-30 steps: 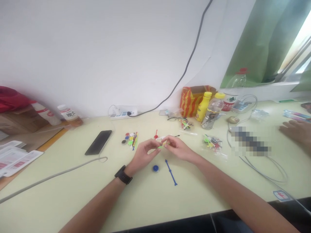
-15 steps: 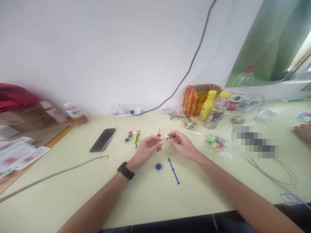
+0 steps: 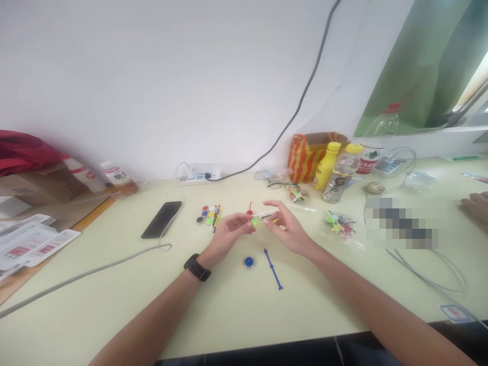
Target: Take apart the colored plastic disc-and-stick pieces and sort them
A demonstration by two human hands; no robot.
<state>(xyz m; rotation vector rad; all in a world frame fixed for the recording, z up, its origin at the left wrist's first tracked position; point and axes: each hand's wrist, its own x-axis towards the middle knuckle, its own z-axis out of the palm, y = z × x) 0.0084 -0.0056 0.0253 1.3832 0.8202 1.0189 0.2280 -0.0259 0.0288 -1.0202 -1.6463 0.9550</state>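
Observation:
Both hands meet above the middle of the table. My left hand [image 3: 234, 226], with a black watch on its wrist, pinches a small white plastic piece [image 3: 260, 215]. A bright green piece [image 3: 255, 222] shows just below its fingertips. My right hand [image 3: 287, 229] has its index finger raised. Between its thumb and other fingers is a thin black plastic stick [image 3: 267, 216], with a bit of yellow beside it. In front of the hands lie a round blue disc [image 3: 248, 262] and a blue arrow [image 3: 273, 269]. A red arrow-like piece [image 3: 250, 207] lies behind the left fingers.
Coloured discs and sticks [image 3: 209, 216] lie left of the hands, near a phone [image 3: 161, 219] with a cable. Bagged pieces [image 3: 339, 222] are at right. Bottles [image 3: 340, 175] and a striped bag [image 3: 305, 160] stand behind. Another person's hand [image 3: 475, 207] rests at far right.
My right index finger has lifted off the white piece, and the right hand has drawn slightly away. The black stick and the green piece now show more clearly. My left hand stays put.

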